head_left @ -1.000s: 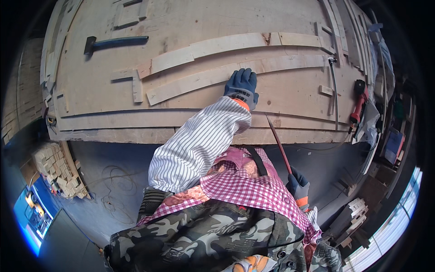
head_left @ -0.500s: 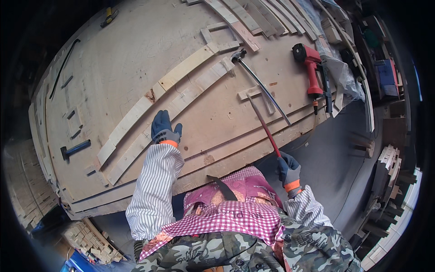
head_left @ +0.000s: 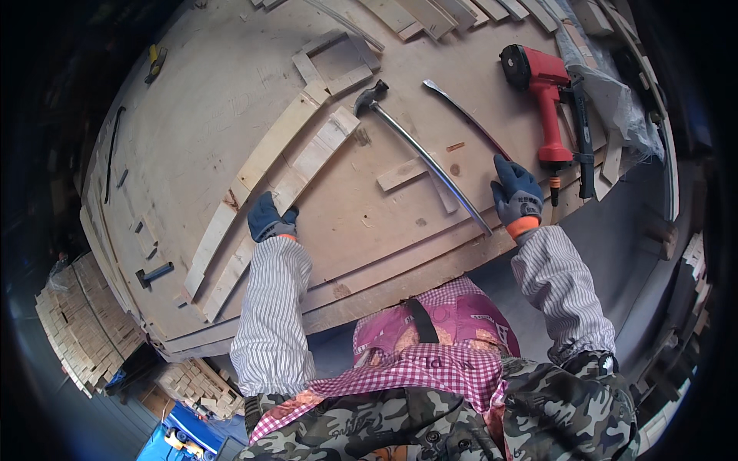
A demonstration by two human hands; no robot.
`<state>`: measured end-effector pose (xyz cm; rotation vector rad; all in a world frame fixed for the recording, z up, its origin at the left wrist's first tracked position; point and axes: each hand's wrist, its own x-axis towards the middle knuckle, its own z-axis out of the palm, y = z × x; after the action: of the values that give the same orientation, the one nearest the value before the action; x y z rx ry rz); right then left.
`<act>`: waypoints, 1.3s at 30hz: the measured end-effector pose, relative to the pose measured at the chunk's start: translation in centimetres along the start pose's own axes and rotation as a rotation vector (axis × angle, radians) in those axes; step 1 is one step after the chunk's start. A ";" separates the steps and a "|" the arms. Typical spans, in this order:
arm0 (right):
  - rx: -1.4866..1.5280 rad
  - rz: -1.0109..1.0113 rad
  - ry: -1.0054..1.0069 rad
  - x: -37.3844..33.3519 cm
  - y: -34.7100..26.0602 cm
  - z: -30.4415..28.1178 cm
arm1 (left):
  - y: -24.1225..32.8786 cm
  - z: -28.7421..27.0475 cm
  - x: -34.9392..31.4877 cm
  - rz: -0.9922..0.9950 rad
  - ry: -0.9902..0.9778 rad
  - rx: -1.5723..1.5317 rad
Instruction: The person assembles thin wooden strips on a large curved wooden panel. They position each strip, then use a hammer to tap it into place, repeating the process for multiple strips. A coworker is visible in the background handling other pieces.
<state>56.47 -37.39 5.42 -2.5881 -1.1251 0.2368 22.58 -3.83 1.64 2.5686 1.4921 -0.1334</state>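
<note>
My left hand, in a dark blue-grey glove, is closed over the near strip of a curved wooden frame. Its thumb lies at the strip's near edge. Two pale strips make up this frame, with a gap between them. My right hand, gloved alike, rests low over the table with its fingers on the red handle of a slim pry bar. The bar's flat metal tip points away from me. A claw hammer with a shiny metal shaft lies between my hands, partly over a small T-shaped wooden piece.
A red nail gun lies right of my right hand, beside clear plastic sheeting. Several boards line the far edge. A dark-handled hammer and a yellow-handled tool lie at left. Wood stacks stand beyond the table's left side.
My right hand has come up from beside the table onto its surface, bringing the pry bar farther out and right. My left hand has closed on the frame strip. The view has shifted.
</note>
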 end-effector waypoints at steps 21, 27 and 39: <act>0.485 -0.193 0.071 6.2 -17.5 -1.1 | 3.7 -4.1 -10.0 0.158 0.137 -0.131; 0.638 -0.206 0.094 4.4 -16.9 -1.2 | 4.0 -3.2 -12.3 0.215 0.198 -0.209; 0.467 -0.269 0.126 0.5 -13.5 -1.0 | 6.3 -2.7 -15.2 0.143 0.140 -0.236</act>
<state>47.90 -28.52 10.99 -1.9961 -1.1908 0.2365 20.46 -19.37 7.39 2.5222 1.2738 0.2311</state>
